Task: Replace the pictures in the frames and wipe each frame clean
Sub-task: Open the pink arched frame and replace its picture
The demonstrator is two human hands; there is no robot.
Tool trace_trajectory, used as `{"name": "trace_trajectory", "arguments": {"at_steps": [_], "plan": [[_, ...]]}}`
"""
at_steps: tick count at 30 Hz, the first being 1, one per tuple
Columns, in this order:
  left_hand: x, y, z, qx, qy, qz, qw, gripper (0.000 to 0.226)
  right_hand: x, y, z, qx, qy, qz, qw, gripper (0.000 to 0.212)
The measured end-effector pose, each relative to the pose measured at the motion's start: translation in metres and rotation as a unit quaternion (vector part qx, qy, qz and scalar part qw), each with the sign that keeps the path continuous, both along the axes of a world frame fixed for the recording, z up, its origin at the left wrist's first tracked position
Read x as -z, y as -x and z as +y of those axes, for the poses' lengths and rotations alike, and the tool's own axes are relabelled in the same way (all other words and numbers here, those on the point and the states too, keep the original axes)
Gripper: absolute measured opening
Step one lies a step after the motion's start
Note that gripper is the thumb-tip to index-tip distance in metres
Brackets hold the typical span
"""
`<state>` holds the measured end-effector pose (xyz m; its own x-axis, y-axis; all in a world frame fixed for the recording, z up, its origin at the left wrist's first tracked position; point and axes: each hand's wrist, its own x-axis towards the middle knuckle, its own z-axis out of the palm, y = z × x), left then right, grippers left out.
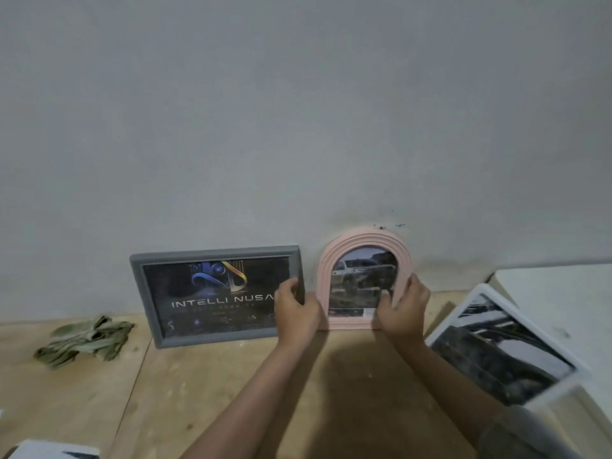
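A pink arched frame with a car picture stands upright on the wooden surface, leaning on the grey wall. My right hand grips its lower right edge, thumb on the glass. My left hand holds its lower left edge, with curled fingers overlapping the right edge of a grey rectangular frame. That grey frame leans on the wall just to the left and shows a dark "INTELLI NUSA" poster. A crumpled green cloth lies at the far left.
A white frame with a black-and-white picture lies tilted at the right, against a white block. The corner of a white object shows at the bottom left. The wall rises directly behind the frames.
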<state>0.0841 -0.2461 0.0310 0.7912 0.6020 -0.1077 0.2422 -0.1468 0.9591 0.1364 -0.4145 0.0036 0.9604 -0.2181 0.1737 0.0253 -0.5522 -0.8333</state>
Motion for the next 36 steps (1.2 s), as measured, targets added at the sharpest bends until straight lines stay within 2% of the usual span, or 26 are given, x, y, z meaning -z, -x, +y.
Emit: {"name": "trace_trajectory", "arguments": {"at_steps": [4,7,10,15,17,19,22,24,26,29,32,36], "plan": [[-0.009,-0.026,-0.028,0.043,-0.047,0.014,0.998,0.051,0.001,-0.022,-0.020,0.014,-0.021,0.073,0.997,0.070],[-0.006,-0.044,-0.036,0.067,-0.065,0.061,0.994,0.054,0.008,-0.035,-0.029,-0.009,-0.049,0.101,0.994,0.065],[-0.002,-0.051,-0.038,0.088,-0.094,0.113,0.985,0.054,0.016,-0.041,-0.033,-0.045,-0.030,0.080,0.995,0.049],[0.000,-0.045,-0.036,0.085,-0.082,0.103,0.988,0.054,0.013,-0.035,-0.042,-0.036,-0.012,-0.008,0.999,0.034],[-0.003,-0.035,-0.032,0.083,-0.047,0.086,0.992,0.057,0.000,-0.024,-0.045,-0.039,-0.034,-0.074,0.996,0.026],[-0.009,-0.022,-0.030,0.076,0.012,0.043,0.996,0.055,-0.017,-0.007,-0.050,-0.083,-0.067,-0.141,0.984,0.018],[-0.024,0.002,-0.026,0.069,0.123,-0.027,0.990,0.027,-0.042,0.027,-0.058,-0.158,-0.079,-0.188,0.966,0.015],[-0.034,0.023,-0.018,0.055,0.220,-0.029,0.974,0.031,-0.053,0.054,-0.059,-0.177,-0.042,-0.216,0.959,0.012],[-0.042,0.045,-0.006,0.071,0.324,-0.021,0.943,0.043,-0.058,0.082,-0.053,-0.186,0.024,-0.267,0.945,0.013],[-0.049,0.079,0.011,0.097,0.409,0.005,0.907,0.039,-0.050,0.120,-0.042,-0.223,0.145,-0.348,0.899,0.012],[-0.047,0.115,0.022,0.095,0.449,0.044,0.887,0.021,-0.029,0.161,-0.038,-0.280,0.188,-0.333,0.881,0.025],[-0.025,0.162,0.035,0.112,0.453,0.070,0.882,0.016,0.003,0.211,-0.038,-0.345,0.229,-0.289,0.863,0.015]]}}
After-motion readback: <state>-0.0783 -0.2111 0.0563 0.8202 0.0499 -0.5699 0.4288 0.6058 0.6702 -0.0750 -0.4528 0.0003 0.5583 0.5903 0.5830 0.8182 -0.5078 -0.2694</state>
